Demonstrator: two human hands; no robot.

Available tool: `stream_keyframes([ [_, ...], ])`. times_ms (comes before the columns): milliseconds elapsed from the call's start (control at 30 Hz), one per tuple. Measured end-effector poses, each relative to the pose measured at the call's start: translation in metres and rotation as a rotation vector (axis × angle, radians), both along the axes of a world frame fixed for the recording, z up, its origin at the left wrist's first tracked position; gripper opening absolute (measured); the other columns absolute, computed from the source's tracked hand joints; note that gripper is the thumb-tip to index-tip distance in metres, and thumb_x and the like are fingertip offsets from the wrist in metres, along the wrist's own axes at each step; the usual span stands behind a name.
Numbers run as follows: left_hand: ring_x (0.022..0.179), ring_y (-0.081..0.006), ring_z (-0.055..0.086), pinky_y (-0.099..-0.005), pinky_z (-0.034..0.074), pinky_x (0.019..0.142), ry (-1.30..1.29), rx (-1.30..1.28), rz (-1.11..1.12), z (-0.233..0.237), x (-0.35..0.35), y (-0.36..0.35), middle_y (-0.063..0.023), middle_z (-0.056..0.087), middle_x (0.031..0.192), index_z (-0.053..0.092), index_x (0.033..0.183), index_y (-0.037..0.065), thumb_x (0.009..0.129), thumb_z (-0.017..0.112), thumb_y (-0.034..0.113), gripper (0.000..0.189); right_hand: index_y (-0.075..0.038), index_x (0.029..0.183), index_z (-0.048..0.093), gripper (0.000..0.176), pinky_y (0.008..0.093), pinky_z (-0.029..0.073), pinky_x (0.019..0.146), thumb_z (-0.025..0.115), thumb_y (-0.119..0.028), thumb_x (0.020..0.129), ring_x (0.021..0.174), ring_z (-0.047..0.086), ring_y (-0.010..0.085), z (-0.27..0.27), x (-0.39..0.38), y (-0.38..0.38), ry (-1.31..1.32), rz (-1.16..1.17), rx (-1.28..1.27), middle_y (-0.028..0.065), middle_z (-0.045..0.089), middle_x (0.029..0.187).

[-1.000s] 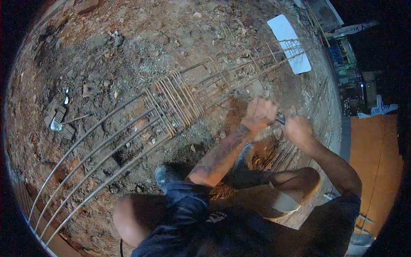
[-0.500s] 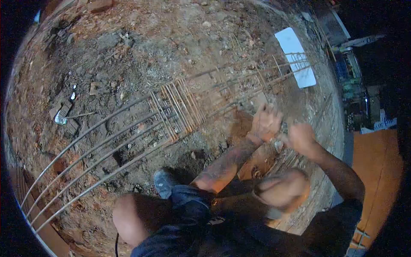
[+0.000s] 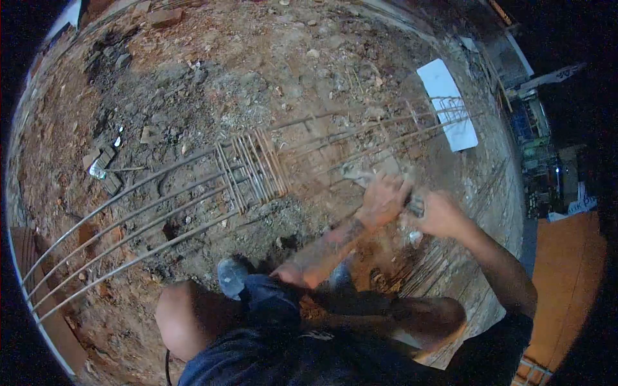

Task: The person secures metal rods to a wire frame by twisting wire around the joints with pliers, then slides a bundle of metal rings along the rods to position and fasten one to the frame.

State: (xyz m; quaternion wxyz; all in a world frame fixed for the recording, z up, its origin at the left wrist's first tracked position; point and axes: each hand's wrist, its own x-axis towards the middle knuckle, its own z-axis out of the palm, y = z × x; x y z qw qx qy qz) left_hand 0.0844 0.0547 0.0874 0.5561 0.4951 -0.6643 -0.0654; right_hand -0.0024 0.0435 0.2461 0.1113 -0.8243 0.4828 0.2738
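Note:
My left hand [image 3: 385, 201] is closed, its fingers wrapped round a greyish, elongated object [image 3: 358, 176] that juts out to the left; blur hides its exact kind. Close beside it, my right hand [image 3: 441, 213] has curled fingers around a small dark-grey piece [image 3: 416, 206] between the two hands, also too smeared to name. Both hands are just on the near side of a rebar cage [image 3: 187, 186] of long steel bars. Several square stirrups [image 3: 253, 168] stand bunched around the bars, left of my hands.
A white board [image 3: 458, 134] lies under the cage's far right end. Rough soil with stones [image 3: 212, 90] surrounds the bars. Thin rods [image 3: 444, 270] lie on the ground at right, near an orange panel [image 3: 566, 270]. Scraps [image 3: 103, 168] lie at left.
The whole view has shifted, moving the cage left and the board down. The greyish object left of my left hand now shows. My right hand has turned, and my bent right leg has moved.

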Motion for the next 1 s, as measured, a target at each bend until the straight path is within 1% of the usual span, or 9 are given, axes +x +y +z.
stream_keyframes([
  [33,0.081,-0.0246,0.053,-0.0386,0.039,0.077,0.109,-0.106,0.033,-0.01,-0.005,0.002,-0.0097,0.058,0.086,0.055,0.087,0.006,0.07,0.054,0.014,0.02,-0.002,0.098,0.048,0.041,0.0389,0.047,0.056,0.06,-0.038,0.08,0.056,0.059,0.0227,0.006,0.003,-0.003,-0.3,-0.282,0.399,0.0121,0.059,0.067],
  [167,0.103,-0.0287,0.048,-0.0497,0.028,0.095,0.003,-0.072,0.129,-0.017,-0.003,0.02,-0.0097,0.055,0.102,0.057,0.095,0.006,0.073,0.052,0.018,0.025,-0.004,0.091,0.049,0.043,0.0385,0.046,0.053,0.057,-0.045,0.082,0.055,0.056,0.0159,-0.028,-0.019,-0.012,-0.089,-0.629,0.706,0.0089,0.057,0.066],
  [267,0.11,-0.0277,0.044,-0.0521,0.013,0.106,-0.105,0.15,0.312,0.01,-0.008,0.022,-0.0086,0.055,0.104,0.062,0.095,0.009,0.07,0.056,0.024,0.029,-0.004,0.08,0.049,0.015,0.0428,0.043,0.05,0.048,-0.019,0.082,0.056,0.061,0.0268,-0.045,-0.035,-0.004,0.286,0.42,-0.535,0.0146,0.06,0.064],
  [400,0.122,-0.0289,0.035,-0.0538,0.004,0.108,-0.373,0.74,-0.163,0.045,-0.004,-0.004,-0.0088,0.055,0.108,0.06,0.107,0.011,0.076,0.051,0.023,0.034,-0.002,0.084,0.051,0.014,0.0453,0.045,0.053,0.046,-0.013,0.077,0.054,0.059,0.0342,-0.044,-0.036,-0.014,0.125,0.39,-0.562,0.0157,0.061,0.064],
  [600,0.118,-0.0349,0.035,-0.0505,0.018,0.106,-0.192,-0.004,0.26,0.014,-0.011,0.015,-0.021,0.038,0.125,0.05,0.114,0.006,0.076,0.056,0.029,0.045,0.0,0.103,0.054,0.038,0.0465,0.045,0.064,0.057,-0.02,0.071,0.075,0.058,0.0374,-0.092,-0.1,0.007,0.133,0.018,-0.284,0.0203,0.06,0.076],
  [667,0.119,-0.0356,0.033,-0.0495,0.024,0.102,0.401,0.192,0.221,0.022,-0.008,0.033,-0.025,0.038,0.122,0.046,0.116,0.003,0.068,0.067,0.036,0.062,0.0,0.106,0.054,0.042,0.0469,0.045,0.069,0.059,-0.021,0.07,0.08,0.058,0.0376,-0.113,-0.113,0.022,-0.076,-0.122,-0.277,0.0212,0.06,0.08],
  [800,0.104,-0.0343,0.048,-0.0472,0.037,0.085,0.478,0.592,0.392,-0.088,-0.064,0.004,-0.0289,0.046,0.112,0.043,0.109,-0.007,0.074,0.066,0.042,0.064,-0.002,0.107,0.054,0.038,0.046,0.044,0.074,0.059,-0.024,0.076,0.082,0.056,0.0343,-0.183,-0.138,0.038,-0.013,-0.453,-0.217,0.0184,0.059,0.086],
  [900,0.091,-0.0317,0.056,-0.0431,0.044,0.075,0.771,0.954,0.003,-0.111,-0.045,0.008,-0.0279,0.054,0.099,0.043,0.105,-0.009,0.076,0.064,0.048,0.068,0.003,0.106,0.052,0.041,0.0479,0.044,0.068,0.061,-0.023,0.076,0.079,0.056,0.0393,-0.223,-0.13,0.047,-0.304,-0.541,-0.143,0.0232,0.057,0.084],
  [1000,0.077,-0.0266,0.059,-0.0402,0.046,0.066,0.697,0.959,0.021,-0.105,-0.027,0.018,-0.0234,0.059,0.088,0.046,0.1,-0.008,0.076,0.063,0.049,0.064,0.004,0.104,0.052,0.037,0.0466,0.044,0.069,0.062,-0.019,0.076,0.081,0.055,0.0399,-0.255,-0.139,0.037,-0.332,-0.581,0.131,0.0243,0.056,0.088],
])
